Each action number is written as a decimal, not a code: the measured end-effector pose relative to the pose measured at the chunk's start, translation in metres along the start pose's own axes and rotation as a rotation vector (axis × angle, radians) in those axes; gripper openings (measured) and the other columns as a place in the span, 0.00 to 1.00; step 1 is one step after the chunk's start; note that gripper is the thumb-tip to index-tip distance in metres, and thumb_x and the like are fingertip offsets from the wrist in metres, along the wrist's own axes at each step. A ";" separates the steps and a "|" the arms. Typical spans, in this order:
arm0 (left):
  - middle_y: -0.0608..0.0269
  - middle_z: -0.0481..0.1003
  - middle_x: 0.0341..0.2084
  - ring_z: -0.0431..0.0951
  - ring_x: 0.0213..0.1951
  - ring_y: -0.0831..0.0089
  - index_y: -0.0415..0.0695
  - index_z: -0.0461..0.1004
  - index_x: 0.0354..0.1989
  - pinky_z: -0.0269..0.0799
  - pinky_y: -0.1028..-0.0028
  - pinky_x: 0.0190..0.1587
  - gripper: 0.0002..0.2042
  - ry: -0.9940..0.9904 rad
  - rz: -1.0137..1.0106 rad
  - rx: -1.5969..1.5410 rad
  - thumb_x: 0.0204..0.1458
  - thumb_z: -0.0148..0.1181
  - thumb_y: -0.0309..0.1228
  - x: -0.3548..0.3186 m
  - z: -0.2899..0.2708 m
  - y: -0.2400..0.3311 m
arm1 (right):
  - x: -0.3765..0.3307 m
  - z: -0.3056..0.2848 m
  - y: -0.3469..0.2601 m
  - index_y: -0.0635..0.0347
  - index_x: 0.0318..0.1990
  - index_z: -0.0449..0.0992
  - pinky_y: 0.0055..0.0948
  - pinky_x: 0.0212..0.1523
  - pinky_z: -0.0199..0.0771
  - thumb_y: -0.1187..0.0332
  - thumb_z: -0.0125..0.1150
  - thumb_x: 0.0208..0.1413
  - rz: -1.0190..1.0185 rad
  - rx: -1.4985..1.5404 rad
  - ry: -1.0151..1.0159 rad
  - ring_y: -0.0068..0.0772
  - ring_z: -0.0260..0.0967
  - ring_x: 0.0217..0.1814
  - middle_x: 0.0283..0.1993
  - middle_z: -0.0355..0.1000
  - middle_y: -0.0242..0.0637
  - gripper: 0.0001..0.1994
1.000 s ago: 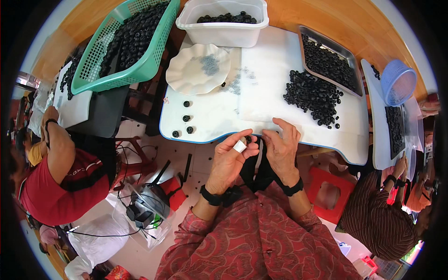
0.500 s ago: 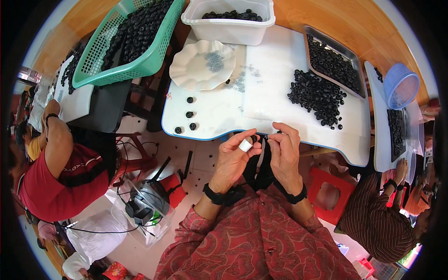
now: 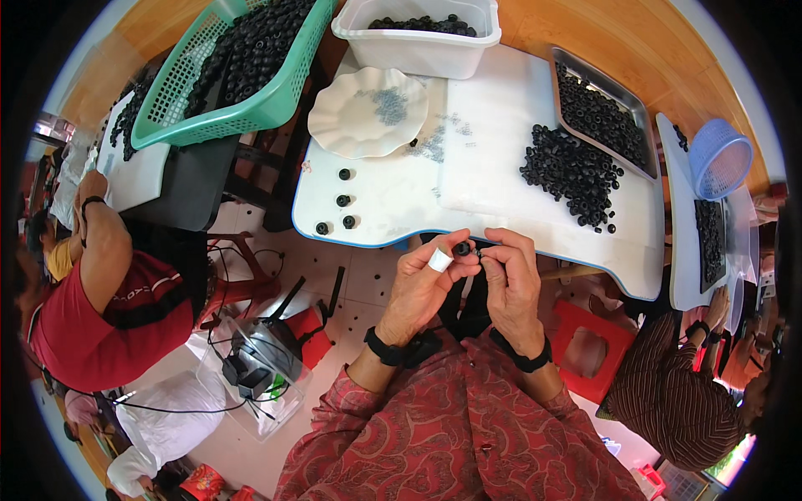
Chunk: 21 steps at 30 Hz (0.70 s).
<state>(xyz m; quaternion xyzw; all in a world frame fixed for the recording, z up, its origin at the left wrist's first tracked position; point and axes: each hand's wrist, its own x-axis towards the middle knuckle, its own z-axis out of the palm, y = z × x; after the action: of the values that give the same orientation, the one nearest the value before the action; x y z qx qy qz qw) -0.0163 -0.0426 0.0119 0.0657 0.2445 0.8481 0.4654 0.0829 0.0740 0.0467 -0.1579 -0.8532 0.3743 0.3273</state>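
Just off the table's near edge, my left hand (image 3: 422,280) pinches a round black plastic part (image 3: 461,249) with a hole in its end. White tape (image 3: 439,260) wraps one of its fingers. My right hand (image 3: 514,284) is close beside it, thumb and fingertips closed at a small dark piece (image 3: 478,252) whose kind I cannot make out. The fingertips of both hands nearly meet. On the white table (image 3: 393,196), several black parts (image 3: 343,200) stand at the left. A heap of black ring-like parts (image 3: 572,171) lies at the right.
A scalloped cream plate (image 3: 330,129) holds tiny clear pieces, with more scattered beside it. Black parts fill a white tub (image 3: 418,54), a metal tray (image 3: 555,88) and a green basket (image 3: 225,129). Co-workers sit left and right. A red stool (image 3: 593,380) stands at my right.
The black part in my left hand has turned so its holed end shows. My right fingertips have moved left, closer to it. The view has shifted slightly.
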 end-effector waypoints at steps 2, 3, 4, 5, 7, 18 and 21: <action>0.52 0.74 0.48 0.77 0.47 0.68 0.34 0.71 0.57 0.78 0.66 0.53 0.17 -0.021 0.027 0.031 0.61 0.57 0.26 -0.002 -0.001 0.000 | 0.002 -0.002 -0.002 0.67 0.39 0.72 0.30 0.36 0.73 0.83 0.60 0.56 -0.080 -0.021 0.007 0.36 0.70 0.41 0.50 0.69 0.48 0.06; 0.52 0.74 0.49 0.77 0.47 0.67 0.34 0.71 0.58 0.78 0.65 0.53 0.17 -0.045 0.050 0.060 0.61 0.57 0.25 -0.002 -0.002 -0.001 | 0.003 -0.003 -0.004 0.67 0.39 0.72 0.30 0.36 0.73 0.83 0.60 0.56 -0.079 -0.022 0.006 0.36 0.70 0.41 0.50 0.69 0.48 0.06; 0.52 0.74 0.49 0.77 0.47 0.67 0.34 0.71 0.58 0.78 0.65 0.53 0.17 -0.044 0.050 0.059 0.61 0.57 0.25 -0.002 -0.003 -0.001 | 0.003 -0.005 -0.008 0.68 0.40 0.72 0.27 0.32 0.72 0.82 0.59 0.57 -0.046 -0.012 -0.006 0.32 0.70 0.37 0.51 0.69 0.47 0.05; 0.51 0.74 0.49 0.77 0.47 0.67 0.35 0.71 0.58 0.78 0.65 0.53 0.17 -0.043 0.040 0.051 0.60 0.57 0.24 -0.002 -0.003 -0.001 | 0.003 -0.006 -0.010 0.68 0.40 0.72 0.25 0.28 0.71 0.82 0.58 0.58 -0.014 -0.001 -0.019 0.29 0.69 0.33 0.52 0.68 0.46 0.04; 0.51 0.74 0.49 0.77 0.47 0.67 0.35 0.71 0.58 0.78 0.65 0.53 0.18 -0.043 0.030 0.045 0.60 0.57 0.23 -0.002 -0.003 -0.001 | 0.003 -0.007 -0.008 0.68 0.40 0.72 0.24 0.25 0.69 0.82 0.58 0.59 -0.041 -0.005 -0.016 0.26 0.68 0.31 0.52 0.68 0.46 0.04; 0.53 0.76 0.47 0.78 0.44 0.68 0.34 0.73 0.53 0.78 0.69 0.48 0.14 -0.011 0.000 0.050 0.59 0.55 0.20 -0.004 -0.004 -0.002 | 0.003 -0.006 -0.012 0.67 0.39 0.72 0.29 0.40 0.74 0.80 0.59 0.58 -0.028 0.028 -0.056 0.37 0.70 0.44 0.51 0.68 0.47 0.04; 0.54 0.76 0.46 0.78 0.44 0.68 0.34 0.73 0.52 0.77 0.68 0.49 0.13 -0.014 0.004 0.059 0.59 0.55 0.20 -0.005 -0.003 -0.002 | 0.002 -0.006 -0.011 0.67 0.39 0.73 0.31 0.41 0.74 0.81 0.60 0.56 -0.010 0.044 -0.075 0.39 0.70 0.44 0.51 0.68 0.47 0.05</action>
<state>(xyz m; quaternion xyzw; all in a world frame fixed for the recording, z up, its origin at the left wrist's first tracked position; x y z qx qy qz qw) -0.0131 -0.0463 0.0089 0.0857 0.2660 0.8410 0.4632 0.0854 0.0706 0.0590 -0.1323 -0.8571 0.3972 0.3003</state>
